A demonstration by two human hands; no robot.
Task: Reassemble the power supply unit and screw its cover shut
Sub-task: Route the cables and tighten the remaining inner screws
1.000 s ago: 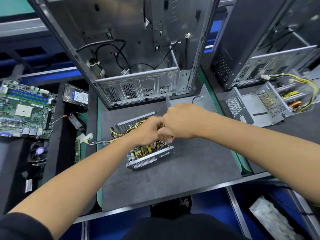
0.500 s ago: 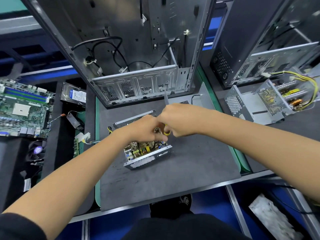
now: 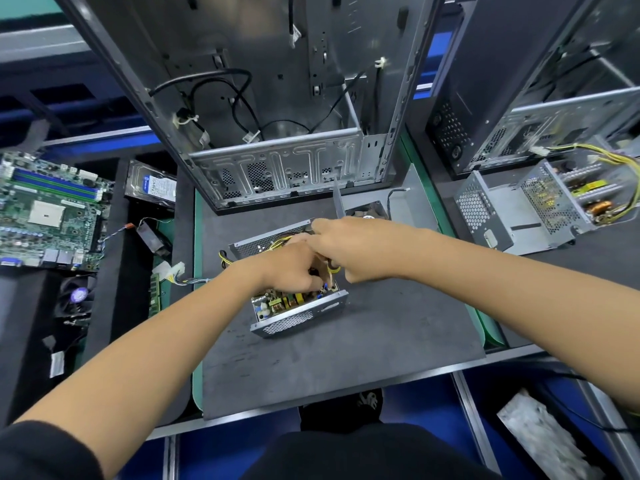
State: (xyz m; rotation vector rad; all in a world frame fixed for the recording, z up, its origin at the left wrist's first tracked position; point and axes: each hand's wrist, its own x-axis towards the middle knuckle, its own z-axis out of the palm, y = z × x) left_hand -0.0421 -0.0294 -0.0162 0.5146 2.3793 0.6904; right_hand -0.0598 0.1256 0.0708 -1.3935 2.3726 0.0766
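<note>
left hand (image 3: 291, 268) steadies the open power supply (image 3: 298, 306); right hand (image 3: 349, 247), at three o'clock, grips a screwdriver (image 3: 337, 202) upright over the board.

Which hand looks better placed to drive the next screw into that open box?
The right hand, probably: it grips the screwdriver over the box. The left hand rests inside, steadying.

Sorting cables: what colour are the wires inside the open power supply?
Mostly yellow wires, with some black, seen in the head view.
</note>
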